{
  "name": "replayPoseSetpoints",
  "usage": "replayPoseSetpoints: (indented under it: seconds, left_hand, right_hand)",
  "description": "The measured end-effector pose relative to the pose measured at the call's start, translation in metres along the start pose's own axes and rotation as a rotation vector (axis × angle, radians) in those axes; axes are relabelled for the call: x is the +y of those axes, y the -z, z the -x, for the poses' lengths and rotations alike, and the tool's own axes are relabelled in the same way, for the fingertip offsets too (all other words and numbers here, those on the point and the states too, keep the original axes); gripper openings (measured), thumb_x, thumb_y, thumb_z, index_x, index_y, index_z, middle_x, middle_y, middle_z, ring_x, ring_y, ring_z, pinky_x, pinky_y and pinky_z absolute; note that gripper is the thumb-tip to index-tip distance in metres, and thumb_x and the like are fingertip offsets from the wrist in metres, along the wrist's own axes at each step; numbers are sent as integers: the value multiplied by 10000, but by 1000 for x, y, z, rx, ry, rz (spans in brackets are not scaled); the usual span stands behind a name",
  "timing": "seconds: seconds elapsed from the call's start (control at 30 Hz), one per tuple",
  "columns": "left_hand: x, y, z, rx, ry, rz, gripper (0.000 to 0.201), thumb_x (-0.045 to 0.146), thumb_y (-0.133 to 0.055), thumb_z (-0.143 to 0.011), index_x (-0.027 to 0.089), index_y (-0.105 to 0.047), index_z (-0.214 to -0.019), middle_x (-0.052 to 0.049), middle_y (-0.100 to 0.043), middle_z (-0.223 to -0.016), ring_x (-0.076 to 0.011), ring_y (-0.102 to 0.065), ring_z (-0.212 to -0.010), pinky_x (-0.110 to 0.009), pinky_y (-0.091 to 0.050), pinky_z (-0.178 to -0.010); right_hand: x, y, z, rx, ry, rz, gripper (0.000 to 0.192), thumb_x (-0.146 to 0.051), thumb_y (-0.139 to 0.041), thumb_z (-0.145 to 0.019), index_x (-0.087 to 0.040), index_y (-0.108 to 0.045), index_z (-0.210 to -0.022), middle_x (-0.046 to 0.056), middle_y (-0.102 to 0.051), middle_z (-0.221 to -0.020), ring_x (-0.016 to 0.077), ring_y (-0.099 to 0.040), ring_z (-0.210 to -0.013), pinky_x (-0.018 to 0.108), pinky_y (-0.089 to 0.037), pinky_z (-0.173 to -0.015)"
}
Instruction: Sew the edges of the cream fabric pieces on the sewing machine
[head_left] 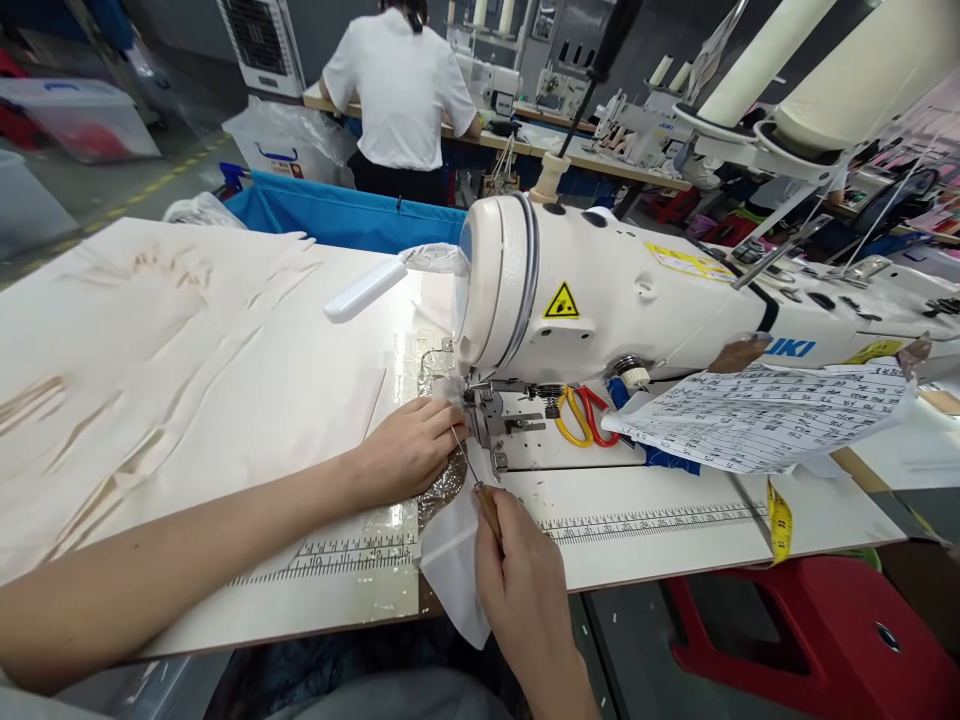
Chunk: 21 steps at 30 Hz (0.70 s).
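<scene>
My right hand (521, 590) is closed around the wooden handle of an awl (489, 512). The awl's thin metal shaft points up and left to the fingertips of my left hand (409, 448). Those fingers are pressed together on a thin whitish fabric piece (461, 570) beside the presser foot of the sewing machine (585, 290). From there the fabric hangs over the table's front edge, past my right hand. The exact pinch of my left fingers is partly hidden.
Pale fabric pieces (150, 370) cover the table's left side. Scissors with yellow and red handles (585, 415) lie under the machine arm. A written paper sheet (765, 415) hangs at right, above a tape measure (780, 525). A red stool (817, 640) stands below; a person (397, 90) sits ahead.
</scene>
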<state>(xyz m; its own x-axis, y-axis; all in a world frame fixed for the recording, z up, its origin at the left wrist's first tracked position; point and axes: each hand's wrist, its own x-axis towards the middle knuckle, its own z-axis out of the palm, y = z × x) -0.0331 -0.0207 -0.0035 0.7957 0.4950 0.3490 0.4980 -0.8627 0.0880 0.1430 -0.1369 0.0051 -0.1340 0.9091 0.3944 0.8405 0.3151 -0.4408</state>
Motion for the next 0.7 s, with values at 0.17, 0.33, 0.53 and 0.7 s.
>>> replayPoseSetpoints:
  seconds: [0.17,0.33,0.53,0.7]
  left_hand:
    - [1,-1,-2,-24,54,-60,353,136,-410,-944,37,-610,-1217,-194,-592,-1204,-302,-567,-1107,-461,-519,-899]
    - [2,-2,-2,-37,100,-41,368,142,-432,-932,48,-602,-1244,-195,-567,-1236,-306,-554,-1126,-475,-516,-931]
    - [-6,-7,-1,58,68,66,381,121,-463,-890,70,-599,-1242,-164,-562,-1181,-267,-560,-1071,-422,-544,-936]
    - [-1,2,-18,-86,110,-22,233,167,-426,-957,103,-638,-1029,-147,-585,-1034,-255,-558,-934,-378,-581,-759]
  right_hand:
    - [1,-3,-4,-2,13,25,289,-106,-323,-938,-145,-596,-1022,99,-733,-866,198,-708,-655,255,-494,-511]
    - [1,-4,-3,-6,12,-64,277,-131,-343,-964,-142,-590,-1091,107,-743,-915,201,-727,-725,255,-529,-553]
    - [-19,9,-6,37,92,-410,264,-125,-410,-967,-196,-550,-1179,52,-726,-940,177,-714,-841,242,-552,-707]
    - [-40,15,-16,74,225,-469,250,-125,-405,-969,-168,-553,-1166,51,-696,-867,176,-668,-758,249,-524,-672]
